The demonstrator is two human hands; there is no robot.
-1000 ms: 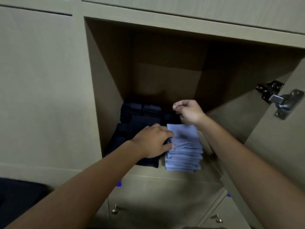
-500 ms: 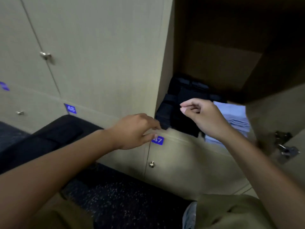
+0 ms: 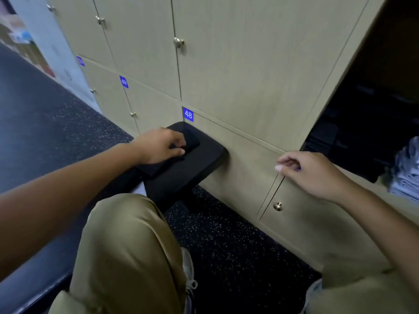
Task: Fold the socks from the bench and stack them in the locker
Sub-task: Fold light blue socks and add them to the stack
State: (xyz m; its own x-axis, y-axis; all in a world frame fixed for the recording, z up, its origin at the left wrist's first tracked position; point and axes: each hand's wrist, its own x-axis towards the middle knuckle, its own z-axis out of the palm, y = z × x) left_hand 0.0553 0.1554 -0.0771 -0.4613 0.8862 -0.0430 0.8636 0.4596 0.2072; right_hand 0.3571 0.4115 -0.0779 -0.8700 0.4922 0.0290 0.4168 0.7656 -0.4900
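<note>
Sock (image 3: 172,155): dark, flat, lying on the end of the bench (image 3: 204,159). Black on black; its edges are hard to separate from the padding, and whether it is one sock or a pair cannot be told.

Left hand (image 3: 162,145): on top of the sock, fingers curled down over its far edge, thumb at the near side. Reads as a grip being taken; not lifted.

Right hand (image 3: 310,172): in the air in front of the lower doors, well apart from the bench, fingers loosely bent, holding nothing.

Bench: black, padded, its end touching the locker wall below the blue tag 48 (image 3: 188,114).

Locker (image 3: 362,123): open, at the right edge of view. Dark folded items deep inside, blurred; a pale stack (image 3: 405,173) at the front.

Surroundings: tan doors with round knobs (image 3: 277,206), tag 49 (image 3: 123,82), speckled dark floor (image 3: 226,252), khaki-clad knee (image 3: 127,234).

Risks, as judged:
- Poor contrast: the fingers may gather only part of the sock, or miss its mate, leaving a piece behind.
- One-handed lift: the cloth would hang and bunch, so the fold comes out crooked unless the free hand joins.
- Locker stacks stand close together; a careless placement could topple the pale one.
</note>
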